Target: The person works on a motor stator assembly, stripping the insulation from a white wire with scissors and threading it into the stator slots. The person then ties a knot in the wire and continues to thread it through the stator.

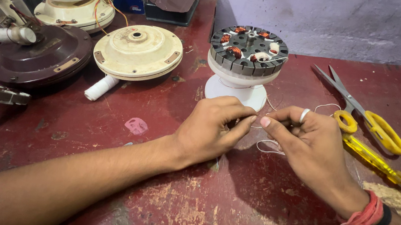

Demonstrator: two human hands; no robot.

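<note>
At table centre, the left hand and right hand meet fingertip to fingertip, both pinched narrow on a thin white thread looping onto the worn red tabletop. Just beyond stands a fan stator on its white stand. Right: yellow-handled scissors and a yellow screwdriver. Far left: a cream fan housing and a brown fan housing.
</note>
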